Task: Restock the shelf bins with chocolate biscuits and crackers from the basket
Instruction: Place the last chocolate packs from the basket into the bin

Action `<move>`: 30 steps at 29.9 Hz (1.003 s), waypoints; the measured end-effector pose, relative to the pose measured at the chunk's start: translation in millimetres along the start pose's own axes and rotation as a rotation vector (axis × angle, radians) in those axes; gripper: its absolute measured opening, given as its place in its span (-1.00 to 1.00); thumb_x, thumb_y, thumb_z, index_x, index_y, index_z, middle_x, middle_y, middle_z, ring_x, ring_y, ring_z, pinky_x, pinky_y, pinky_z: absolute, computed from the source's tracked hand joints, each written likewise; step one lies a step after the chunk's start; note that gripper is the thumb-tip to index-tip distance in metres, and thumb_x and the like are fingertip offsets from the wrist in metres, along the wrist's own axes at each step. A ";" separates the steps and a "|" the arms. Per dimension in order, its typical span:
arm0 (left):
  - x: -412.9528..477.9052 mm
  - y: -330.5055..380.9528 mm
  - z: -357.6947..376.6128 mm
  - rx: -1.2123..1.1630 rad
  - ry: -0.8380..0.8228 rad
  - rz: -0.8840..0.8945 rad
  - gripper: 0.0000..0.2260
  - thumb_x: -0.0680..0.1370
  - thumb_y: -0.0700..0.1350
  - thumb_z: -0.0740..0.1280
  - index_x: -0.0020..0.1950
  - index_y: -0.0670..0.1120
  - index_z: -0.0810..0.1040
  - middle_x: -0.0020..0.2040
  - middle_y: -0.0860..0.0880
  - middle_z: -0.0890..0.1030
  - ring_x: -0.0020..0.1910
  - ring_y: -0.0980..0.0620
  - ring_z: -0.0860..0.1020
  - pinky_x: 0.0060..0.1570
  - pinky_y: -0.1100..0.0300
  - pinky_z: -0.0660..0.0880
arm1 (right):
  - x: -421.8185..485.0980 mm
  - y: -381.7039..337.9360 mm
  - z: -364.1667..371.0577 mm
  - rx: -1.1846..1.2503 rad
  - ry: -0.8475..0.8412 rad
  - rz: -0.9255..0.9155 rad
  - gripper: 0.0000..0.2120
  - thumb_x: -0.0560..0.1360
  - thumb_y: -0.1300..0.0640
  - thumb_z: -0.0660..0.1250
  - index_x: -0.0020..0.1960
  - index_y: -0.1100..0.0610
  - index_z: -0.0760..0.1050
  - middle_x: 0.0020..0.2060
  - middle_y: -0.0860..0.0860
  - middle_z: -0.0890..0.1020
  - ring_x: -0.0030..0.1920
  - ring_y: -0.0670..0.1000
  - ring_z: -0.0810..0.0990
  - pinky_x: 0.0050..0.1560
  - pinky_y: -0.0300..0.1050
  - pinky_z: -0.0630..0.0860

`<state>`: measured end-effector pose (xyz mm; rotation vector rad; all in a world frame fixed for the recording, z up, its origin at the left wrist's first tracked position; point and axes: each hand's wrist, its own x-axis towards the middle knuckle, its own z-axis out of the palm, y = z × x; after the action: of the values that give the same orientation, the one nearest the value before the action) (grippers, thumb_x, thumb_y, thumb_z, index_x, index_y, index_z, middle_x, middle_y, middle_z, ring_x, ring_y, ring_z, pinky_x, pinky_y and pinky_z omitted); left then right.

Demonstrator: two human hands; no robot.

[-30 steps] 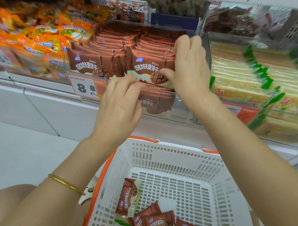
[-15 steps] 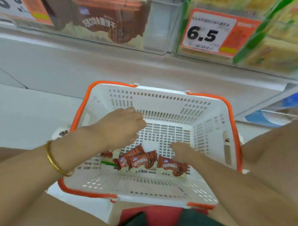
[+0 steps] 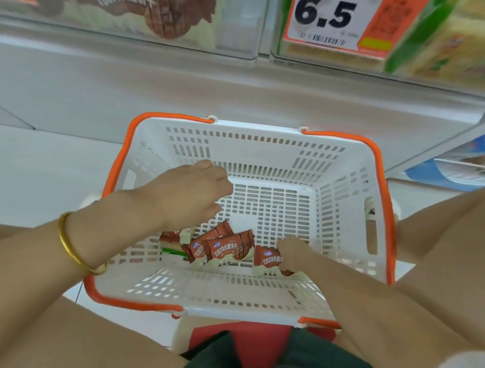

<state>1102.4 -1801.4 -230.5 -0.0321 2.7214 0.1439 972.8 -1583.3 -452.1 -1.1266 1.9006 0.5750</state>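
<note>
A white basket with orange handles [image 3: 345, 216] stands on the floor below the shelf. Several brown chocolate biscuit packets [image 3: 227, 248] lie at its bottom, with a green-edged packet [image 3: 174, 251] partly hidden under them. My right hand [image 3: 292, 254] reaches down to the rightmost biscuit packet [image 3: 266, 258], and its fingers curl over that packet's right end. Above the left packets hovers my left hand [image 3: 191, 192], fingers loosely bent and holding nothing. The clear chocolate biscuit bin [image 3: 132, 12] and the cracker bin [image 3: 450, 48] show along the top edge.
A 6.5 price tag [image 3: 326, 17] hangs on the cracker bin's front. The white shelf ledge [image 3: 184, 84] runs just behind the basket. A blue-and-white pack [image 3: 458, 171] lies on a lower shelf at right. My knees flank the basket, and a red seat [image 3: 256, 348] is below.
Both hands left the chocolate biscuit bin and dropped into the basket as my view tilted down. My right hand has closed onto the rightmost biscuit packet.
</note>
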 end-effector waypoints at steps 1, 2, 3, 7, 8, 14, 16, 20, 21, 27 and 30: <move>0.7 0.2 0.2 0.003 -0.002 0.001 -0.67 0.62 0.01 0.14 0.37 -0.02 0.36 0.32 0.03 0.38 0.28 0.03 0.30 0.25 0.12 0.34 | -0.5 0.4 -1.2 0.001 0.003 -0.012 -0.60 0.48 0.06 0.35 0.25 0.16 0.38 0.16 0.12 0.46 0.05 0.09 0.44 0.10 0.03 0.52; 1.4 0.5 0.0 -0.001 -0.002 -0.001 -0.67 0.62 0.01 0.14 0.38 -0.02 0.36 0.32 0.04 0.38 0.28 0.03 0.30 0.25 0.12 0.34 | -1.5 1.1 -2.1 -0.002 0.014 -0.021 -0.60 0.48 0.06 0.35 0.25 0.16 0.38 0.17 0.12 0.42 0.10 0.11 0.42 0.11 0.04 0.50; 1.5 0.7 -0.2 -0.010 0.001 -0.006 -0.67 0.62 0.01 0.14 0.38 -0.02 0.36 0.31 0.03 0.38 0.28 0.04 0.30 0.26 0.12 0.33 | -2.3 1.9 -1.5 0.003 0.022 -0.030 -0.59 0.47 0.06 0.35 0.26 0.16 0.37 0.18 0.12 0.38 0.14 0.13 0.40 0.11 0.05 0.49; 0.9 1.1 -1.6 -0.025 0.015 -0.009 -0.67 0.62 0.01 0.14 0.37 -0.02 0.37 0.30 0.02 0.39 0.28 0.02 0.31 0.25 0.09 0.35 | -7.1 0.6 8.2 0.094 0.038 -0.039 -0.50 0.46 0.15 0.36 0.32 0.17 0.26 0.21 0.12 0.39 0.12 0.11 0.42 0.08 0.04 0.47; 1.0 1.4 -1.6 -0.027 0.016 -0.009 -0.67 0.62 0.01 0.14 0.37 -0.02 0.37 0.30 0.01 0.40 0.28 0.02 0.31 0.25 0.08 0.35 | -7.8 0.1 8.4 0.071 0.048 -0.032 -0.49 0.46 0.14 0.36 0.34 0.15 0.25 0.21 0.11 0.40 0.17 0.12 0.42 0.11 0.05 0.47; 1.6 7.8 1.0 -0.026 -0.016 0.007 -0.66 0.63 0.01 0.14 0.40 0.00 0.33 0.32 0.03 0.39 0.28 0.03 0.31 0.25 0.13 0.34 | -13.2 0.4 -2.6 -0.267 0.036 -0.017 -0.73 0.53 -0.01 0.29 0.19 0.06 0.51 0.07 0.04 0.51 0.13 0.10 0.48 0.08 0.00 0.46; 2.2 9.1 -0.9 -0.013 -0.017 0.021 -0.66 0.63 0.00 0.14 0.40 0.00 0.33 0.32 0.03 0.39 0.28 0.02 0.31 0.26 0.13 0.33 | -17.8 -2.5 -19.9 -0.158 0.016 -0.051 -0.77 0.56 0.09 0.25 0.19 0.10 0.50 -0.02 0.03 0.51 0.05 0.08 0.52 -0.01 -0.04 0.47; 2.8 6.5 -16.0 -0.041 -0.030 -0.005 -0.63 0.62 0.02 0.16 0.43 0.01 0.30 0.37 0.02 0.37 0.31 0.02 0.32 0.29 0.08 0.33 | -54.6 -12.5 -111.2 0.137 0.020 -0.286 -0.95 0.59 0.13 0.22 -0.01 0.09 0.45 -0.09 0.00 0.52 -0.05 0.07 0.47 -0.07 -0.11 0.37; 2.3 3.3 -22.9 -0.086 -0.031 -0.030 -0.61 0.62 0.03 0.18 0.43 0.01 0.30 0.37 0.02 0.38 0.32 0.02 0.33 0.29 0.06 0.34 | -70.3 -15.1 -137.9 0.204 0.090 -0.330 -0.95 0.59 0.12 0.23 -0.04 0.08 0.43 -0.13 -0.02 0.50 -0.08 0.05 0.45 -0.09 -0.11 0.36; -12.6 -22.3 -78.2 -0.479 0.264 -0.167 -0.78 0.55 -0.08 0.33 0.18 -0.06 0.51 0.01 0.02 0.55 -0.01 0.04 0.50 -0.04 0.26 0.41 | -154.3 -36.2 -225.8 0.620 0.484 -0.517 -0.94 0.55 0.14 0.32 -0.04 0.05 0.43 -0.18 0.01 0.56 -0.13 0.05 0.54 -0.09 -0.15 0.46; -31.9 -38.3 -105.3 -0.615 0.451 -0.198 -0.93 0.54 -0.22 0.33 0.00 -0.11 0.55 -0.11 -0.04 0.56 -0.08 0.01 0.53 -0.14 0.37 0.41 | -179.9 -49.9 -242.9 0.929 0.587 -0.517 -0.84 0.46 0.21 0.41 -0.06 0.05 0.45 -0.16 0.15 0.64 -0.13 0.15 0.62 -0.08 -0.01 0.54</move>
<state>1090.9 -1850.5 -125.5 -0.5669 2.9668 1.0135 958.2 -1694.9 -167.1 -1.1053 1.8536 -0.9351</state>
